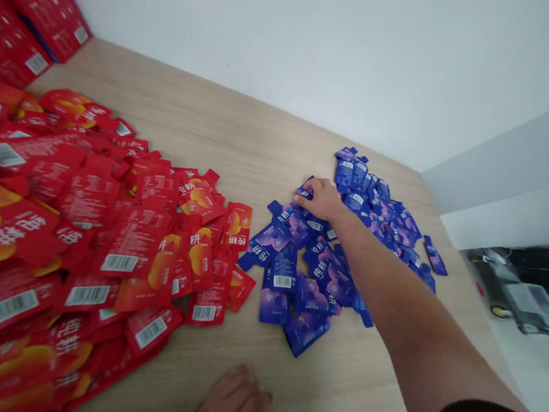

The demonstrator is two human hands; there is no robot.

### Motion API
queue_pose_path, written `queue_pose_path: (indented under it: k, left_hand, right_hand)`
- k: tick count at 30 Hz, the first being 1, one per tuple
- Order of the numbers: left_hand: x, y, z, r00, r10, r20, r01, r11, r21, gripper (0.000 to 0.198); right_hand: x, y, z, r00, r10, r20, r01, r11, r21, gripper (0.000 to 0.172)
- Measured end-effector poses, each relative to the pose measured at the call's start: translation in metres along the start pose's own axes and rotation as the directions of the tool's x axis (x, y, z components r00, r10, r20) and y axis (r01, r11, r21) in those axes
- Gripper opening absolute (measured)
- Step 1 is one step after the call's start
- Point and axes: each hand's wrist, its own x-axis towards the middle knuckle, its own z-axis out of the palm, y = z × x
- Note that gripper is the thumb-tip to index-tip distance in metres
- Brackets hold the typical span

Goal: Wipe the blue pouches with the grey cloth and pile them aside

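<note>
My right hand [320, 198] reaches far across the wooden table [205, 123] and rests on the far edge of a heap of blue pouches [298, 266], fingers curled around one blue pouch [304, 192]. My left hand [231, 402] lies palm down on the table near the front edge, blurred, fingers loosely flat, holding nothing. A large spread of red pouches [85, 228] covers the left side, its edge touching the blue heap.
Red cartons [27, 11] are stacked in the far left corner against the white wall. The table's right edge [449, 240] drops off to a floor where a small wheeled cart [521, 298] stands.
</note>
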Motion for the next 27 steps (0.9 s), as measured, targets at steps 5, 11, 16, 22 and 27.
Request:
queue_pose_path:
  k: [5, 11, 16, 22, 27]
  left_hand:
    - [0.014, 0.013, -0.016, 0.99, -0.07, 0.123, 0.079, 0.994, -0.071, 0.05]
    - [0.026, 0.026, -0.035, 0.916, -0.158, 0.369, 0.177, 0.984, -0.019, 0.038]
    - [0.026, 0.032, -0.039, 0.873, -0.087, 0.479, 0.068, 0.996, 0.058, 0.024]
    - [0.029, 0.034, -0.042, 0.859, -0.009, 0.511, -0.067, 0.989, 0.131, 0.018]
    - [0.031, 0.035, -0.04, 0.873, 0.061, 0.484, -0.174, 0.966, 0.193, 0.019]
  right_hand:
    - [-0.053, -0.021, 0.005, 0.999, -0.03, -0.032, 0.03, 1.0, -0.005, 0.054]
    - [-0.097, -0.026, 0.005, 0.996, -0.077, -0.035, 0.076, 0.997, -0.008, 0.045]
    - [-0.108, -0.023, 0.006, 0.993, -0.111, -0.034, 0.111, 0.994, -0.011, 0.04]
    - [-0.107, -0.023, -0.018, 0.993, -0.098, -0.059, 0.097, 0.995, -0.02, 0.039]
    - [-0.113, -0.072, -0.024, 0.983, -0.14, -0.118, 0.131, 0.988, -0.08, 0.05]
